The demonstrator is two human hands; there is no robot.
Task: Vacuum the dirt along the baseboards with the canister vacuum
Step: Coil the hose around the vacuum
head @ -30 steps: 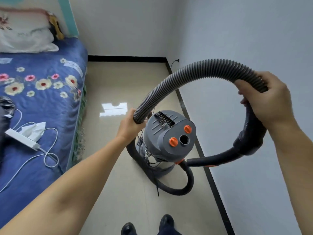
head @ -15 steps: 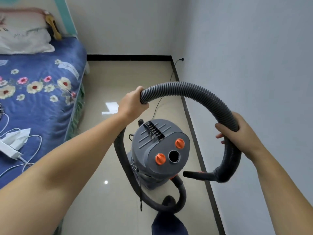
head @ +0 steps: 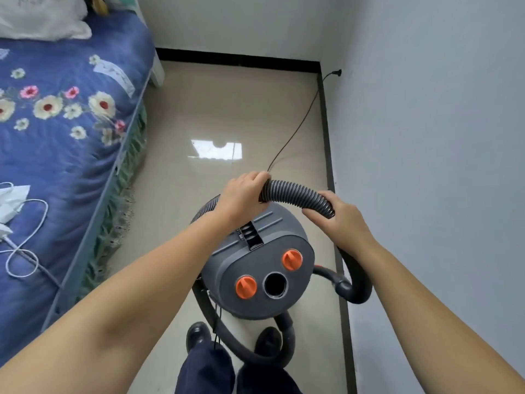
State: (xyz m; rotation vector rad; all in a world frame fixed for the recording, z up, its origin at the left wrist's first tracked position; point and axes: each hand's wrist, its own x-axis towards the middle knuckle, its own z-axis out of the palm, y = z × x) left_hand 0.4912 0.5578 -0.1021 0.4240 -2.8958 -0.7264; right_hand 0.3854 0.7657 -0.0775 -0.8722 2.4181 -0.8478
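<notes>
A grey canister vacuum (head: 255, 268) with two orange knobs and an open round port stands on the beige floor just in front of my feet. Its ribbed grey hose (head: 295, 194) arches low over the canister's far side. My left hand (head: 241, 194) grips the hose on the left, and my right hand (head: 338, 217) grips it a short way along on the right. Past my right hand the hose drops beside the wall and curls into a dark curved end piece (head: 343, 285). A black baseboard (head: 331, 166) runs along the right wall and the far wall.
A bed (head: 71, 137) with a blue flowered cover fills the left side, a white charger and cable (head: 17, 223) lying on it. The vacuum's thin black cord (head: 298, 123) runs over the floor to a wall plug (head: 336, 72). My shoes (head: 199, 336) stand behind the canister.
Both hands have come down and closer together, and the hose arch has dropped from a tall loop to a low bend just above the canister. The view has tilted further down.
</notes>
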